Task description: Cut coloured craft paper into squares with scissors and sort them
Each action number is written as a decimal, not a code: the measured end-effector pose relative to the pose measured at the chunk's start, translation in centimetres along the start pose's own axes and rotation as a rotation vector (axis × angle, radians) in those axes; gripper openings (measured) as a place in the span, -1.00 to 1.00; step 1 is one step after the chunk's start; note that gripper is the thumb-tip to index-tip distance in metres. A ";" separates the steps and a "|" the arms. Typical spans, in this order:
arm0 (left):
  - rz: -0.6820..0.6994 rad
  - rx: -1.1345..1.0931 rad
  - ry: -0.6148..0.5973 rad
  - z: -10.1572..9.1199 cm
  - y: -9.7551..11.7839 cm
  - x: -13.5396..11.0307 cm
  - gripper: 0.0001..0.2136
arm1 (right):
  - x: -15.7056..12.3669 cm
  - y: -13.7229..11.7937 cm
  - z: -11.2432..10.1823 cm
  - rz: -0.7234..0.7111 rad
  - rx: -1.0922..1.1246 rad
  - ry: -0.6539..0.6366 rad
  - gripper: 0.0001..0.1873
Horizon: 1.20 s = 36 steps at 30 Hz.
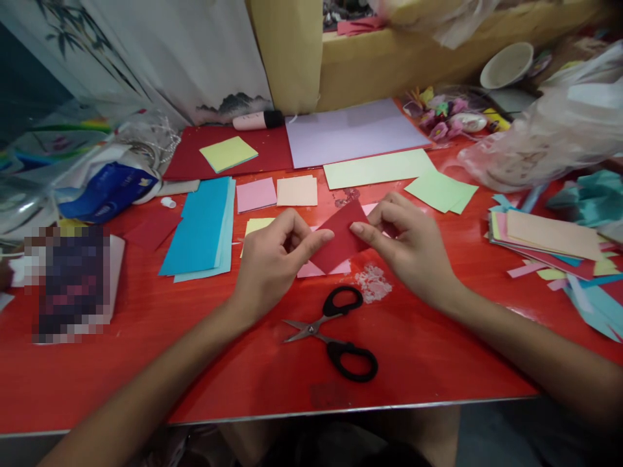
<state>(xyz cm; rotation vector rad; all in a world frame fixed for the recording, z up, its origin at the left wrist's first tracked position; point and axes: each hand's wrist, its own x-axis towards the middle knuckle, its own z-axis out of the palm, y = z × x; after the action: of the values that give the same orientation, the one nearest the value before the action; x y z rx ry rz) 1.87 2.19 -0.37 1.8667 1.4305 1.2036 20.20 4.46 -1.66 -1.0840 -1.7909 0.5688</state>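
Note:
A dark red square of paper [338,241] is held up over the table between my two hands. My left hand [277,259] pinches its left corner between thumb and fingers. At the opposite side, my right hand [406,243] grips the right corner the same way. Pink paper [306,270] lies beneath, partly covered by the red square. Just below the hands rest open scissors [311,329] with black handles, blades to the left. Pink squares [256,194], peach squares [297,191] and yellow paper [257,226] lie behind and beside my left hand.
Blue sheets [199,227] lie at left, with a blue packet [109,191] beyond. Green paper [440,191], a lilac sheet [357,133] and a pink marker [257,120] are at the back. Paper strips [552,237] and a plastic bag [535,143] crowd the right. The table's front edge [292,417] is near.

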 end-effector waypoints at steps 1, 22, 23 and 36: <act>0.007 -0.031 -0.006 0.0 0.0 0.0 -0.75 | 0.0 0.0 -0.1 0.025 0.024 0.011 -0.59; 0.012 -0.049 0.009 0.3 0.2 -0.5 -0.74 | -0.1 0.5 0.4 -0.161 -0.139 0.092 -0.36; 0.031 -0.014 0.013 0.3 0.2 -0.5 -0.76 | -0.3 0.3 0.4 -0.200 -0.151 0.072 -0.34; 0.399 0.176 0.037 0.3 0.1 -1.0 -0.92 | -1.1 -0.9 0.0 -0.260 -0.131 0.019 -0.76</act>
<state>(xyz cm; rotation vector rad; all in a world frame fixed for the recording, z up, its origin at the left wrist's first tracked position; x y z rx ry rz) 2.11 1.22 -0.77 2.3430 1.2520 1.3321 20.05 3.03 -1.53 -0.9186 -1.9361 0.2868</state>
